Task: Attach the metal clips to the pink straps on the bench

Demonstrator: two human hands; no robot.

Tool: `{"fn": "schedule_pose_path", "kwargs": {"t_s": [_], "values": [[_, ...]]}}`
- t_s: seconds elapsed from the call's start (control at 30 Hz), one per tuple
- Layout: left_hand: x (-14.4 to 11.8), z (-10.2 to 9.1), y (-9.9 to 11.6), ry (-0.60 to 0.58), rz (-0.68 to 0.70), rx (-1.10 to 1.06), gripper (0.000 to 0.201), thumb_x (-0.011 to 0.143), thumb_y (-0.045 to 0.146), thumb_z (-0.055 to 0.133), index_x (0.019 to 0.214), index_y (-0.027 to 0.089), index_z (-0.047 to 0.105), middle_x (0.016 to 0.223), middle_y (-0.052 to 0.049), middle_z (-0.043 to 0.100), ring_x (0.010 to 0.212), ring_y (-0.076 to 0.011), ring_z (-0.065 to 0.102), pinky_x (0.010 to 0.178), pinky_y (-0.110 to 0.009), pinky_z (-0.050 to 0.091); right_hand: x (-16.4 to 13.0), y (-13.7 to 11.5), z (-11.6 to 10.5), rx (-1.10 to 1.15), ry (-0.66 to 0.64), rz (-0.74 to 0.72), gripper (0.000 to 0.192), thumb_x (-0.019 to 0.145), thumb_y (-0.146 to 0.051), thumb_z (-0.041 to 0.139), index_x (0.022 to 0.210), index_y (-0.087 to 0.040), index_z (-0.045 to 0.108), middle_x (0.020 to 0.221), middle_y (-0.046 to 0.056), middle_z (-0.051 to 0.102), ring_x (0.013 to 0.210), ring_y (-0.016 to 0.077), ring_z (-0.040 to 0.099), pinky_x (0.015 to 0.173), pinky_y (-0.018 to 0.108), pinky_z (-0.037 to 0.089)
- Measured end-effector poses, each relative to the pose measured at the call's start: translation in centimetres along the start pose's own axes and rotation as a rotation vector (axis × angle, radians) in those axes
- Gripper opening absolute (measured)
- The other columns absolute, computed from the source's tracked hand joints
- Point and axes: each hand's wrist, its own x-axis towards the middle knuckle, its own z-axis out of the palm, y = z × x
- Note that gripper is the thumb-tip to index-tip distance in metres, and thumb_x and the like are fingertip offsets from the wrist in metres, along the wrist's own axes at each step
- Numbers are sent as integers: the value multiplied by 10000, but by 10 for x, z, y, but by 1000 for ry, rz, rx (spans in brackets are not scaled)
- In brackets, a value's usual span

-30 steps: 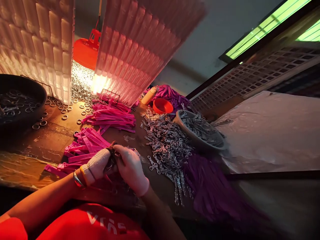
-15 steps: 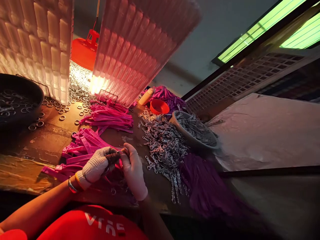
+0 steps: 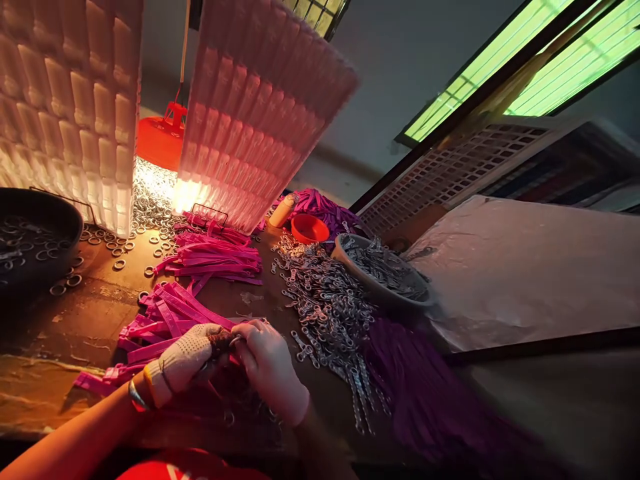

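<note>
A small metal ring [image 3: 234,341] is pinched between the closed grip of the gloved left hand [image 3: 187,357] and right hand [image 3: 270,363], low over the desk [image 3: 75,320], pink straps [image 3: 165,317] just beyond, metal clasps [image 3: 325,310] to the right; no writing is readable.

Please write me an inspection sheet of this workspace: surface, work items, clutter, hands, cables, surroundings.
Surface: worn brown wooden table, lit by an orange lamp.
Work items: flat pink plastic straps in piles; a small dark piece pinched between both hands, too dim to identify.
Clutter: heap of silver metal clasps, grey bowl of clasps, loose metal rings, dark tray of rings, small orange bowl, purple tassels.
Hands: left hand in knitted glove, right hand in smooth glove, fingertips meeting.
Cables: lamp cord only.
Surroundings: white quilted panels, window louvres.
</note>
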Motion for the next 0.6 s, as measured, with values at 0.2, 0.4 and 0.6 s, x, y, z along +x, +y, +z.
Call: {"fn": "schedule_pose_path", "kwargs": {"t_s": [0.2, 0.4, 0.6], "values": [[-12, 8, 25, -55, -39, 145, 269, 815, 385, 708, 770, 164, 562, 635, 27, 539, 539, -83, 435, 471, -186, 321, 6, -2, -9, -50, -141, 88, 240, 937, -190, 536, 719, -196, 636, 702, 10, 648, 672, 150, 571, 656, 262, 354], [10, 8, 33, 59, -149, -95, 279, 825, 471, 564, 775, 213, 470, 524, 84, 406, 375, -63, 309, 372, -185, 257, 14, -17, 12, 201, 59, 357, 208, 974, -246, 479, 1017, -217, 680, 896, 29, 734, 792, 173, 657, 688, 251, 408], [96, 6, 71, -103, 14, 1053, 203, 936, 218, 461, 856, 157, 638, 707, -8, 628, 607, -129, 604, 561, -235, 486, 12, 13, 15, 251, 300, 537, 297, 994, -417, 479, 942, -206, 681, 806, 21, 712, 725, 172, 620, 658, 253, 415]]}}
